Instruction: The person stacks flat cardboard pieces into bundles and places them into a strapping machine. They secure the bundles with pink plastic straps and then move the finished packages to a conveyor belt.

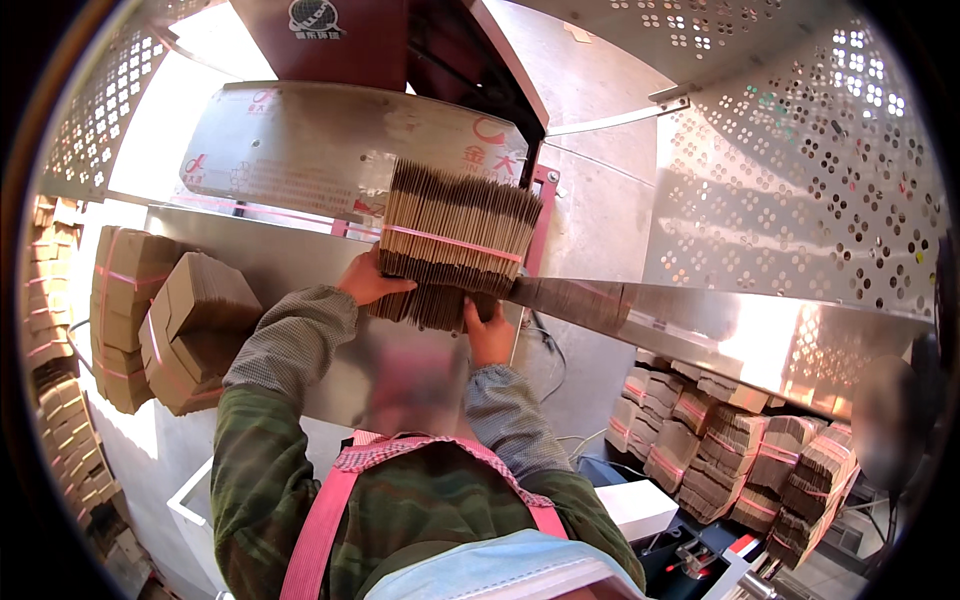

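A thick bundle of flat brown cardboard pieces [460,215] stands on edge at the middle of the metal worktop [335,375], with a pink strap across it. My left hand [372,280] grips its near left side, the thumb lying along the near face. At the near right corner, my right hand [487,330] holds the same bundle; some of its fingers are hidden under the cardboard. Both forearms wear grey checked sleeve covers. Behind the bundle lies a metal plate [300,140] with red printing.
Two strapped cardboard bundles, one upright [122,290] and one tilted [180,350], stand at the left. A dark red machine housing [340,50] rises behind. A metal rail [690,325] runs rightward below a perforated panel [800,180]. Several bundles [730,440] sit at the lower right.
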